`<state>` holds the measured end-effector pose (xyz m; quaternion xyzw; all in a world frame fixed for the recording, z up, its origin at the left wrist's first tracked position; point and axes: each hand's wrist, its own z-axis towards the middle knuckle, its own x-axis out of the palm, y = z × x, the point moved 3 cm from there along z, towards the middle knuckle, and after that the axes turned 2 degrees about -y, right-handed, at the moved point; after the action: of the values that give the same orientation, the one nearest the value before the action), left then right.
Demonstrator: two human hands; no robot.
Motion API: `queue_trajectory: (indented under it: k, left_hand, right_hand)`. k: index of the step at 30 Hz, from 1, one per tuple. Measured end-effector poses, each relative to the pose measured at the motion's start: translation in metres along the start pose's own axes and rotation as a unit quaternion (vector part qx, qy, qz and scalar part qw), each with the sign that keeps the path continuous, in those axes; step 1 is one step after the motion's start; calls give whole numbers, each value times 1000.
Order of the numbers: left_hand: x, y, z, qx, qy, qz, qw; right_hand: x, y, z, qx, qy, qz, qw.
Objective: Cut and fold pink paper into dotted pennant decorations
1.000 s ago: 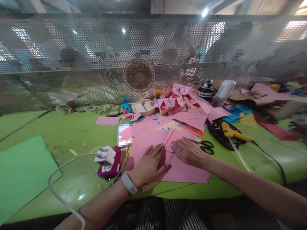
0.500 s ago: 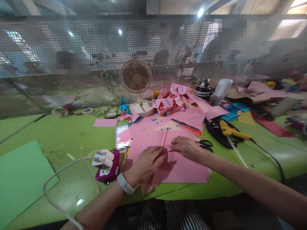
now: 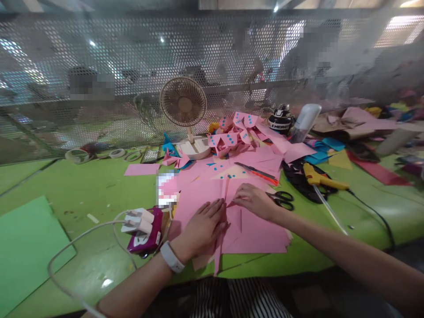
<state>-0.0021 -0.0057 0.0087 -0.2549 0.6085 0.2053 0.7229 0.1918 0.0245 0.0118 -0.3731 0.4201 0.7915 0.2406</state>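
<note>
A pink paper sheet (image 3: 261, 234) lies on the green table (image 3: 92, 185) in front of me, partly folded along a centre crease. My left hand (image 3: 202, 227) rests flat on its left flap with fingers stretched out, a white band on the wrist. My right hand (image 3: 253, 201) presses the paper near the top of the crease, fingers bent and drawn together on the fold. Black-handled scissors (image 3: 283, 199) lie just right of my right hand.
A purple power bank with white chargers (image 3: 144, 227) and cable sits left of the paper. A desk fan (image 3: 183, 106), folded pink pieces with blue dots (image 3: 236, 130), a yellow glue gun (image 3: 319, 177), a cutter (image 3: 261, 173), tape rolls (image 3: 75, 155) and a green sheet (image 3: 26, 243) surround it. A perforated screen stands behind.
My left hand has flattened again on the left flap after curling over it. My right hand has drawn in towards the crease, and a folded strip now hangs over the table's front edge.
</note>
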Motion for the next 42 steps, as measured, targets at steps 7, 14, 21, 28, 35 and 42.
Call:
queue_trajectory:
  k: [7,14,21,28,35,42]
  left_hand:
    - [0,1,2,-6,2,-5,1000]
    - [-2,-3,0,11,3,1,1000]
    - [-7,-4,1,35,8,4,999]
    - [-8,-6,1,28,20,-2,999]
    - [-4,-7,3,0,18,-7,1000]
    - [-14,-13,9,-4,-4,-24,1000]
  right_hand:
    - [8,-3,1,82,-22,13,996]
    - [13,-8,1,133,-25,11,991]
    - [13,-5,-1,153,-29,1,988]
    - [12,-3,-5,170,-35,7,985]
    - [14,-4,-5,174,-36,-7,984]
    - [16,-2,-6,174,-41,-20,984]
